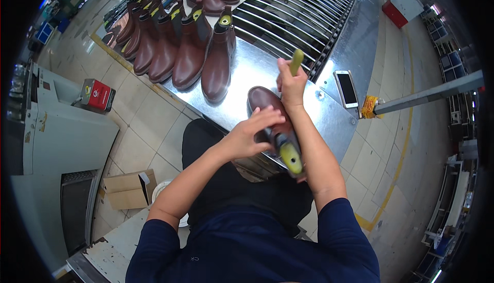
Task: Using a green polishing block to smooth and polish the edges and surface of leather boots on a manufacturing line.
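A brown ankle boot (263, 99) stands on the metal tabletop in front of me, toe pointing away. A yellow-green last (291, 158) with a dark hole shows at its top, near my body. My left hand (253, 131) reaches over the boot's left side, fingers and thumb apart, fingertips over its upper. I cannot tell how firmly they touch. My right hand (292, 85), just right of the toe, is closed round a yellow-green handle (296, 62) that sticks up from the fist. Its other end is hidden. The right forearm passes along the boot's right side.
Several brown boots (189, 56) stand in a row at the far left of the metal table (242, 69). Beyond is a roller conveyor (288, 13). A phone (346, 88) lies on the right. A red tin (98, 95) sits on the left machine; a cardboard box (128, 190) is below.
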Demonstrator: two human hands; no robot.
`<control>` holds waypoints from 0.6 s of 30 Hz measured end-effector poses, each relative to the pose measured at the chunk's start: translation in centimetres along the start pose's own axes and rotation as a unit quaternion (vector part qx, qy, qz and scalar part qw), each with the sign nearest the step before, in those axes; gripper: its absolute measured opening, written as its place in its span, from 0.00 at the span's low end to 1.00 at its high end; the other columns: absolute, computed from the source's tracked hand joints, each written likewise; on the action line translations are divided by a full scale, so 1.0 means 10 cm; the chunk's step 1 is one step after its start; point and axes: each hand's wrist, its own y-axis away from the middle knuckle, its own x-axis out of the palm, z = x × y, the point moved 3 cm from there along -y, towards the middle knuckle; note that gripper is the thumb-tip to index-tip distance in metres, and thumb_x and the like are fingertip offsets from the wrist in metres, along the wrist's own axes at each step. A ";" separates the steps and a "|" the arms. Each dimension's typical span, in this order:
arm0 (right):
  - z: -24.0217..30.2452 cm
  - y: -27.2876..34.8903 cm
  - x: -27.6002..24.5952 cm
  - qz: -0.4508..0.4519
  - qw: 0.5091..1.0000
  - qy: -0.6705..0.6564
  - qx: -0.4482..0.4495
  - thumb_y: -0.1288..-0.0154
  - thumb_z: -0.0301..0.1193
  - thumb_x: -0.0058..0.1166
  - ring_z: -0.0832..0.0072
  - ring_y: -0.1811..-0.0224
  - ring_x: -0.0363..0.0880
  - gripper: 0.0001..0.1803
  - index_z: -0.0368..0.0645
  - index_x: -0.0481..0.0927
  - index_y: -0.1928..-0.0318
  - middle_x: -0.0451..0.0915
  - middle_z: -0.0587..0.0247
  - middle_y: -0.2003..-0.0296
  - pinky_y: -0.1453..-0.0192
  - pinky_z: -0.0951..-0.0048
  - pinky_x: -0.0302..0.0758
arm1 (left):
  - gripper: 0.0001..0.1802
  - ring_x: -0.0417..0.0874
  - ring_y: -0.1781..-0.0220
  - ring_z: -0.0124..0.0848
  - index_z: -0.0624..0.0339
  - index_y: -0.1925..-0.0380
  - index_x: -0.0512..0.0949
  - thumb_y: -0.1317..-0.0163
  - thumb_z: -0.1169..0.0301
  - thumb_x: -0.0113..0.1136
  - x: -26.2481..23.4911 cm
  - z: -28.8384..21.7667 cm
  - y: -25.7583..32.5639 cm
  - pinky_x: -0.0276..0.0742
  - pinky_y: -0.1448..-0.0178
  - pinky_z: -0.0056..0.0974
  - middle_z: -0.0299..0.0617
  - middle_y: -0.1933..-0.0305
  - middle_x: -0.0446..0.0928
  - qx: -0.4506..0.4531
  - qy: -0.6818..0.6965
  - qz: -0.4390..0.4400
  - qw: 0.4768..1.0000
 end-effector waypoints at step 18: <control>-0.36 -0.38 -0.52 -0.056 0.995 -0.056 0.069 0.29 0.37 0.65 0.83 0.85 0.68 0.13 0.39 0.79 0.59 0.71 0.71 0.83 0.82 0.77 0.65 | 0.22 0.87 0.46 0.35 0.66 0.39 0.76 0.26 0.64 0.62 -2.43 0.12 -1.27 0.83 0.42 0.38 0.48 0.46 0.84 -0.078 0.152 -0.343 0.924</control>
